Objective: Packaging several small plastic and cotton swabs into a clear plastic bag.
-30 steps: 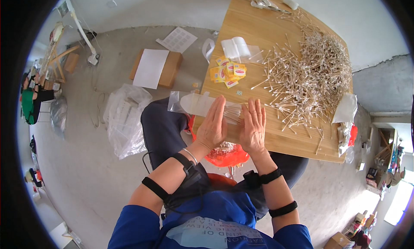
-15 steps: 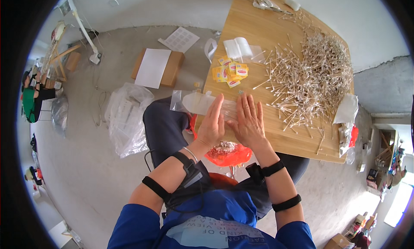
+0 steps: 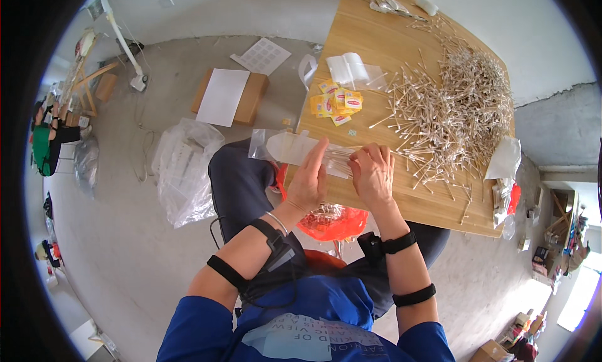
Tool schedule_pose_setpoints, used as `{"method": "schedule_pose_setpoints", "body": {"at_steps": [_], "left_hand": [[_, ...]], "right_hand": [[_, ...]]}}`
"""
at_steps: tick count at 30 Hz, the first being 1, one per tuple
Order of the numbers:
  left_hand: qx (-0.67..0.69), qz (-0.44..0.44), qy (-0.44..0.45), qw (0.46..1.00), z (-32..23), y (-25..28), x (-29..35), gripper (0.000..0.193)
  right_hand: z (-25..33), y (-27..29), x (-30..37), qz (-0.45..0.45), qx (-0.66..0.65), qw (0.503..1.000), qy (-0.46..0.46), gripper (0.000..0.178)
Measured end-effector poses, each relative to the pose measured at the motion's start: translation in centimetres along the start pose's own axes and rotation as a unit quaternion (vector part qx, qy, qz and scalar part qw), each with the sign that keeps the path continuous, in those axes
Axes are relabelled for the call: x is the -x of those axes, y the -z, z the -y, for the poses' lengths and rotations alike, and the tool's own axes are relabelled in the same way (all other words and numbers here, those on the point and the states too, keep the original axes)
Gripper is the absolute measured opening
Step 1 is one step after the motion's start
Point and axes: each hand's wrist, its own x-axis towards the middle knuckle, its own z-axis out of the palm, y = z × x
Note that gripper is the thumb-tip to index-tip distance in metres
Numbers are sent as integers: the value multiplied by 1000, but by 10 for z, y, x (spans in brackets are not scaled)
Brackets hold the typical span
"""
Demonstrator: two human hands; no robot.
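A clear plastic bag (image 3: 282, 147) with a white insert lies across the table's left edge. Between my hands lies a bundle of cotton swabs (image 3: 338, 159) pointing into the bag. My left hand (image 3: 307, 179) rests edge-on over the bag near the swabs, its fingers stretched out. At the bundle's right end, my right hand (image 3: 374, 174) has its fingers curled round the swab ends. How the fingertips grip is partly hidden. A large loose pile of cotton swabs (image 3: 464, 105) spreads over the right of the table.
Yellow printed packets (image 3: 338, 102) and a stack of clear bags (image 3: 348, 69) lie farther up the wooden table (image 3: 370, 23). Below its near edge hangs a red bag (image 3: 335, 227) with swabs. A cardboard box (image 3: 252, 101) and a plastic sack (image 3: 185, 174) stand on the floor leftward.
My right hand has gone from flat, stretched fingers to curled ones and shifted slightly right, baring more of the swab bundle. The left hand has hardly moved.
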Motion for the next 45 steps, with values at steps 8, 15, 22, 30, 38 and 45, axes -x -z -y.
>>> {"method": "schedule_pose_setpoints", "body": {"at_steps": [8,15,22,30,38,45], "left_hand": [[-2,-8,30,1000,2,-3,3,50],[-18,-28,32,999,-1,-4,1,50],[-9,-26,4,1000,-2,-2,-1,51],[-9,-27,-6,1000,-5,-1,-2,52],[2,-30,-10,1000,-1,-3,-1,53],[-1,-23,3,1000,-3,1,-1,53]], "right_hand": [[0,11,-21,119,27,991,52,7],[-11,31,-3,38,-86,995,24,5],[-2,40,77,116,-85,988,62,12],[16,21,54,44,-31,999,2,32],[30,-7,57,152,93,984,26,84],[22,-1,45,185,84,978,39,82]]}}
